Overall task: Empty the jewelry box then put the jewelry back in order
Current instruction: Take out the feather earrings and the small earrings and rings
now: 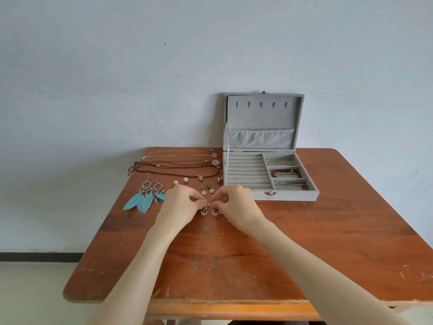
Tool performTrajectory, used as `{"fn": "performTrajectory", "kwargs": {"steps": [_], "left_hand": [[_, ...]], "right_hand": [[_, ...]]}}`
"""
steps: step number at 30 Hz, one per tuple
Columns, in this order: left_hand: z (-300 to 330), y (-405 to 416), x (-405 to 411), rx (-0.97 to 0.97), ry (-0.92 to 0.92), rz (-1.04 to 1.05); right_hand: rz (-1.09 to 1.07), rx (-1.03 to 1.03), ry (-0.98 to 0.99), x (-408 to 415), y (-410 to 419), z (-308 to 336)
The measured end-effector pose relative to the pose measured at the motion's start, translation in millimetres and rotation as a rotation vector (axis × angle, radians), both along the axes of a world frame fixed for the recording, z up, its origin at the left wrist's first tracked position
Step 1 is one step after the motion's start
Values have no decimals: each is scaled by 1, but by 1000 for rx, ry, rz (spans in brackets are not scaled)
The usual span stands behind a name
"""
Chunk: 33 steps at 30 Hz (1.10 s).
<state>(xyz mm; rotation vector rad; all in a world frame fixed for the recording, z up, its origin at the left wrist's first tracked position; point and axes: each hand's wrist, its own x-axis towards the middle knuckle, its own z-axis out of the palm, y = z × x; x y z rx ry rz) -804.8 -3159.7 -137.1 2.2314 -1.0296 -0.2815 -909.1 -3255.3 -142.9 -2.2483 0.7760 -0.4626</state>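
I see the fingers (201, 200) of my left hand (180, 205) curled and pinched on the top of one heart-shaped earring (204, 211), and the right hand (236, 202) pinches its twin (214, 212) the same way, the two drops lying side by side on the table (304, 242) between my hands. Just beyond the knuckles sit a pair of oval drop earrings (207, 190), two pearl studs (181, 181) to their left, and further left the blue feather earrings (147, 194) fanned out flat. Behind those, several necklaces (178, 164) lie stretched in rows toward the far edge. To the right stands the grey jewelry box (269, 177), lid up against the wall (117, 66), ring rolls bare, a red bead bracelet (284, 173) in the middle right compartment and other pieces in the compartments either side. The table is reddish-brown wood, scratched and chipped near the front edge. The wall is pale, scuffed blue-grey; a dark skirting strip (39, 256) runs low at left above a light floor (30, 294).
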Motion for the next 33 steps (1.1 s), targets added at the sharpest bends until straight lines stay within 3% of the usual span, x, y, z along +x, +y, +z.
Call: {"fn": "performTrajectory", "kwargs": {"steps": [15,25,33], "left_hand": [[23,-8,-20,-71,-186,-197],[35,-101,-47,-45,-471,-408],[20,-181,-34,61,-652,-372]], "right_hand": [[-17,-79,19,-36,-18,23],[-163,-199,56,-88,-110,40],[-235,-297,139,-79,-185,26]]}}
